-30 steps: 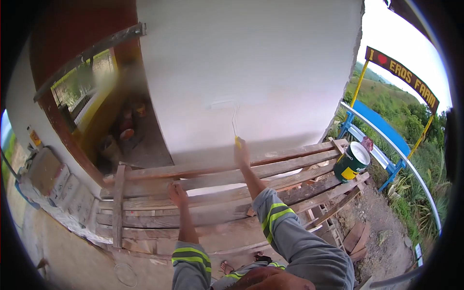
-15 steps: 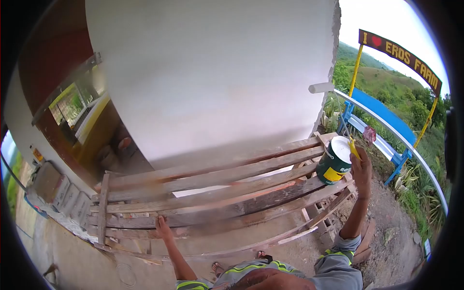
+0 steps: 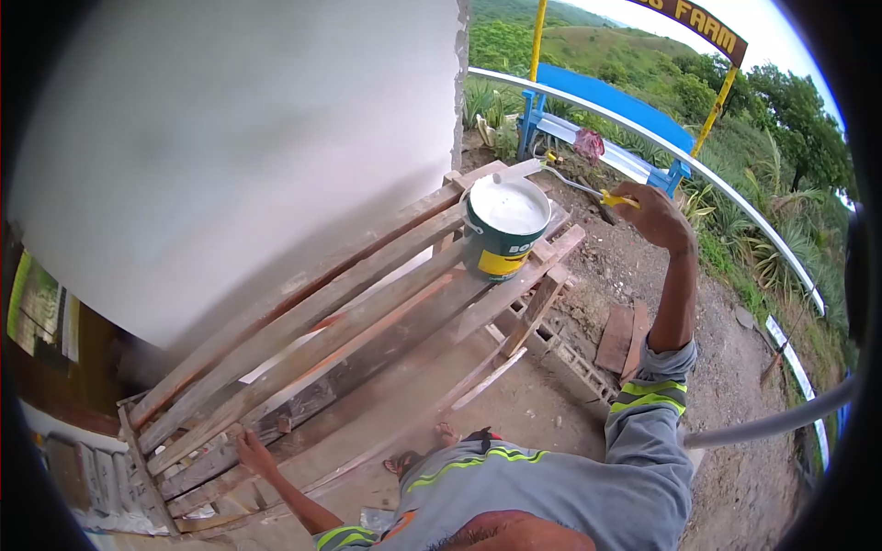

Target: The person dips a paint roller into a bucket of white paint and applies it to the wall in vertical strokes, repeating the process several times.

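Observation:
My right hand [image 3: 654,219] is closed around the yellow handle of a paint roller [image 3: 579,186], held out to the right. The roller's pale sleeve lies level above the back rim of a green paint bucket [image 3: 501,250]. White paint [image 3: 508,204] shows inside this bucket, which stands on the right end of a slatted wooden bench [image 3: 367,289]. Low on the left, my left hand [image 3: 254,453] grips the edge of a front wooden slat; its fingertips are partly hidden.
A white wall [image 3: 276,119] rises behind the bench. Concrete blocks [image 3: 574,363] and brown boards [image 3: 620,340] lie on the ground to the right. Farther off are a blue bench [image 3: 606,110], a white rail [image 3: 735,197] and a signboard [image 3: 703,23]. A grey pole [image 3: 781,421] crosses at lower right.
My view has swung to the right. The roller has gone from standing upright beside the wall to lying level, with its sleeve over the paint bucket. My left hand stays on the slats.

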